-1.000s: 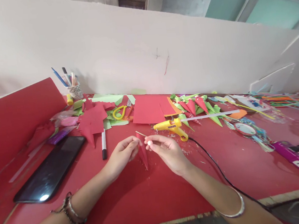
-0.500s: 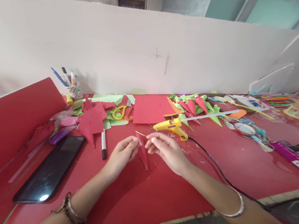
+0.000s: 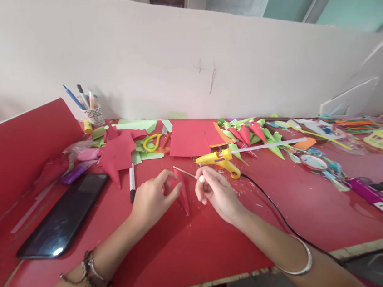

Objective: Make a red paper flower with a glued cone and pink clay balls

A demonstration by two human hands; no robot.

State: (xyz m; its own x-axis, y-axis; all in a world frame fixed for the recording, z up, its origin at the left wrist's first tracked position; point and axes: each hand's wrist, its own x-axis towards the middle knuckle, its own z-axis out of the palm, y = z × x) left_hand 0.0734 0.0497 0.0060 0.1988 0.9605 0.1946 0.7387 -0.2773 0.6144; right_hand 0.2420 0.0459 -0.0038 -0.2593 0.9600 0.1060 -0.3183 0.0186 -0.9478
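Observation:
My left hand (image 3: pixel 154 194) hovers over the red table with its thumb and fingers apart, holding nothing. Between the fingertips of my right hand (image 3: pixel 217 188) is a small white ball (image 3: pixel 201 178). A red paper cone (image 3: pixel 183 193) lies between the two hands, its point towards me and its upper part partly behind my left fingers. Across its far end runs a thin wooden stick (image 3: pixel 184 171), reaching close to my right fingertips. Just beyond my right hand a yellow glue gun (image 3: pixel 215 158) lies on its side with a long clear glue stick in its back.
A black phone (image 3: pixel 64 216) and a marker (image 3: pixel 132 181) lie left. Red paper sheets (image 3: pixel 191 139), yellow-handled scissors (image 3: pixel 152 143) and several red and green cones (image 3: pixel 244 134) line the back. The glue gun's cord (image 3: pixel 269 203) trails right, near a purple power strip (image 3: pixel 380 201).
My left hand's fingers have spread and come away from my right hand. My right hand has shifted slightly right with the white ball. Another person's hand at the far right has left the view.

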